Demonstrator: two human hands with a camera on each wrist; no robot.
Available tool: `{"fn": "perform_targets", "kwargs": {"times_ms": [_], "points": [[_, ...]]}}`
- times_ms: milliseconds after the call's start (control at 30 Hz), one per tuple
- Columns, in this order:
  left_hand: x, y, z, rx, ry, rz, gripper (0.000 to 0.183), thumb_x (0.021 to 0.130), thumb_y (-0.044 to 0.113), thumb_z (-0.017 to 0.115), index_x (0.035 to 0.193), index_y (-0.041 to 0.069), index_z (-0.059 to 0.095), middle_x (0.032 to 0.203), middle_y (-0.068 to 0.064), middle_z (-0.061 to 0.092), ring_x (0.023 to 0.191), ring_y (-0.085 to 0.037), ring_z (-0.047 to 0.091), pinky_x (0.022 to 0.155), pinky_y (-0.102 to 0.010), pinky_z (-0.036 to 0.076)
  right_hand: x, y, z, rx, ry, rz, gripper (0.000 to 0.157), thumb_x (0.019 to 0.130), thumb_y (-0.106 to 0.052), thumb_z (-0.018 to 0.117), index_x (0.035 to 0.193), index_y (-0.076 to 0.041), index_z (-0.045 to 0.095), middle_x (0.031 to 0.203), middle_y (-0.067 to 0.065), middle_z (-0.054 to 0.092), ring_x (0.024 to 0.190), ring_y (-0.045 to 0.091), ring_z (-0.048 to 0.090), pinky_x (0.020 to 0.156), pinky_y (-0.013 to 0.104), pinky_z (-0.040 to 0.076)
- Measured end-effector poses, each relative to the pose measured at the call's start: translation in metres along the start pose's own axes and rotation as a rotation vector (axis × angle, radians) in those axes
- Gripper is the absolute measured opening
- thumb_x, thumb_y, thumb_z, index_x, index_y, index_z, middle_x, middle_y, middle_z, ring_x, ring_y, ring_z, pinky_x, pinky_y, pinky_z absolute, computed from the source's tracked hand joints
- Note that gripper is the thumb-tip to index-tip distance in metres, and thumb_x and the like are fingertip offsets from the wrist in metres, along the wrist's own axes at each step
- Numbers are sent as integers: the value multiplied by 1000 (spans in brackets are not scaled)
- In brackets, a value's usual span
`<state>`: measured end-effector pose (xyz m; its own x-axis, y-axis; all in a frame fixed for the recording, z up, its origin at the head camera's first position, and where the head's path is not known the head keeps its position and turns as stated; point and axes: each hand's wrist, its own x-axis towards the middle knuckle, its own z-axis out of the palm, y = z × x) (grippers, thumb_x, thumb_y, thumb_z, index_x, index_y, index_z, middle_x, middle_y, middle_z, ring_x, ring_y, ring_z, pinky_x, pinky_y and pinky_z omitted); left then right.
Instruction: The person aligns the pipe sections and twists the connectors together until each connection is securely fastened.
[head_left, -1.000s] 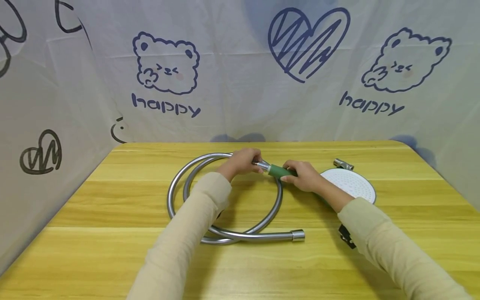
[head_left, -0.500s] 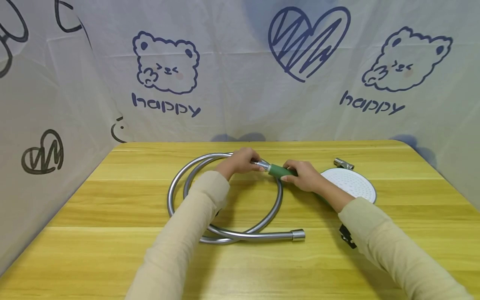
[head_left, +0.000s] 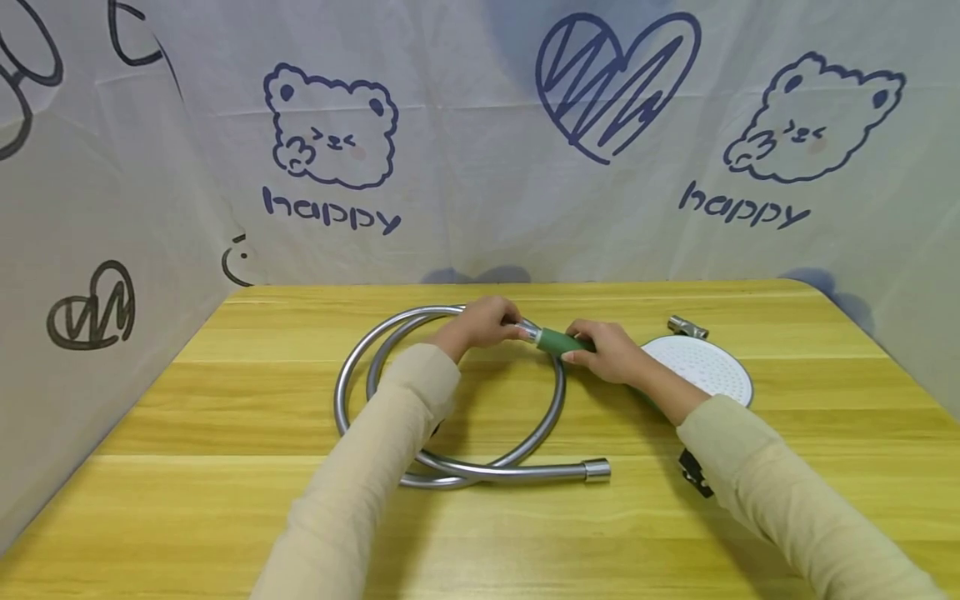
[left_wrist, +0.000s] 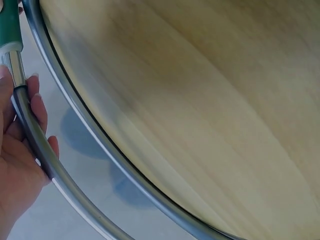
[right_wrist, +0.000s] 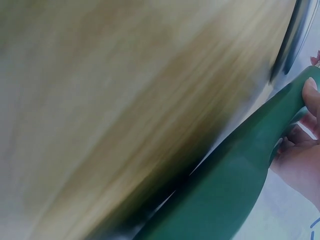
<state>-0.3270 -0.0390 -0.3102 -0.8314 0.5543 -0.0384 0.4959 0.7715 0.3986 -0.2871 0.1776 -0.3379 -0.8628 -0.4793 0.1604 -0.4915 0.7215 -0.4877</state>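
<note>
A green shower head (head_left: 693, 367) with a white perforated face lies at the right, partly behind the right forearm. My right hand (head_left: 607, 352) grips its green handle (head_left: 558, 342). At the handle's end sits the chrome connector (left_wrist: 16, 69) of a silver shower hose (head_left: 347, 375). My left hand (head_left: 487, 322) holds the hose at this connector, thumb on one side and fingers on the other in the left wrist view. The connector meets the handle's end; how deep the thread sits is hidden. The rest of the hose lies coiled below the left hand.
The hose's other end has a chrome nut (head_left: 597, 471) lying on the wooden table (head_left: 225, 517). Behind the shower head lies a small metal fitting (head_left: 687, 327). A black part (head_left: 694, 472) shows beside the right sleeve. A white cloth with drawings (head_left: 472, 183) hangs behind the table.
The left fingers and thumb have shifted slightly at the connector. The right hand, handle and hose coil have stayed in place.
</note>
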Motion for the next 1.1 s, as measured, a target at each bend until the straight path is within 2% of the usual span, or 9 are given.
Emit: {"fn": "perform_targets", "kwargs": {"times_ms": [167, 333, 567, 800, 1100], "points": [[1, 1, 1, 7, 31, -11, 24, 85, 27, 67, 97, 6, 67, 95, -7, 67, 81, -16, 54, 77, -29, 43, 0, 0, 0, 1, 10, -11, 23, 87, -12, 64, 104, 3, 60, 94, 21, 66, 78, 26, 59, 70, 40, 47], [2, 2, 3, 10, 53, -7, 24, 79, 24, 73, 93, 7, 64, 95, -6, 68, 88, -19, 58, 84, -33, 44, 0, 0, 0, -5, 12, -12, 22, 87, -12, 64, 103, 3, 60, 94, 21, 66, 80, 27, 59, 72, 41, 47], [1, 0, 4, 0, 67, -9, 24, 78, 24, 74, 94, 9, 64, 96, -5, 68, 90, -19, 60, 86, -35, 44, 0, 0, 1, -4, 5, -15, 24, 88, -12, 63, 105, 3, 60, 95, 22, 65, 80, 27, 60, 70, 40, 47], [0, -2, 4, -60, 78, 9, 26, 79, 22, 74, 98, 7, 65, 100, -7, 69, 95, -19, 62, 89, -34, 45, 0, 0, 1, -3, 10, -9, 25, 88, -12, 63, 106, 4, 59, 97, 23, 65, 79, 26, 59, 70, 39, 47], [1, -8, 5, -143, 69, 60, 27, 81, 17, 72, 101, -1, 68, 98, -13, 69, 91, -22, 63, 82, -30, 49, 0, -1, 2, 4, 15, 13, 26, 87, -12, 64, 106, 5, 59, 93, 19, 65, 74, 22, 56, 68, 36, 45]]}}
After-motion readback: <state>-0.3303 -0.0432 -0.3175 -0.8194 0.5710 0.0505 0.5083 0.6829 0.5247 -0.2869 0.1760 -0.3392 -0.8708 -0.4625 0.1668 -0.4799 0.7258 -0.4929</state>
